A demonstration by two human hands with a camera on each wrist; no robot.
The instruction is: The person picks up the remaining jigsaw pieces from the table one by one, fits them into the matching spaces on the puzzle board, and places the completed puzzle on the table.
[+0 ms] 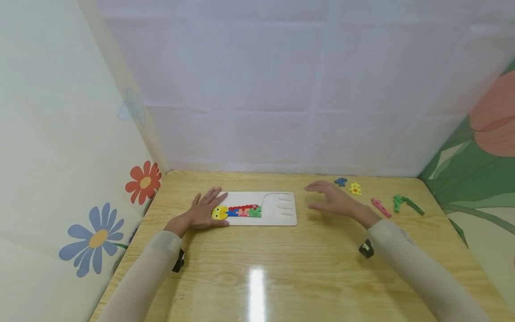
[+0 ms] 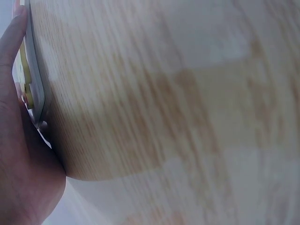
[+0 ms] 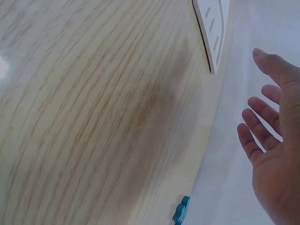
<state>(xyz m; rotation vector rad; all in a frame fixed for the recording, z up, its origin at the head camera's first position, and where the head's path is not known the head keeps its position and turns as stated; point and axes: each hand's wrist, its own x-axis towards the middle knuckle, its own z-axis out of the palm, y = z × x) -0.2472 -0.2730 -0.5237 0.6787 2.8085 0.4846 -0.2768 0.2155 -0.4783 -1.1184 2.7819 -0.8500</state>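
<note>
My left hand [image 1: 204, 211] rests on the left end of the flat white board [image 1: 277, 221], beside its fitted yellow face [image 1: 220, 213] and row of coloured pieces [image 1: 243, 213]; beyond its right end, blue [image 1: 341, 182], yellow [image 1: 355, 189], pink [image 1: 380, 208] and green pieces [image 1: 397, 204] lie loose.

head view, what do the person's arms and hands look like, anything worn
Long, plain, pale beige sleeves reach to both wrists. A small, blocky black item shows beside each wrist. The left hand and right hand are bare, with no gloves visible.
</note>
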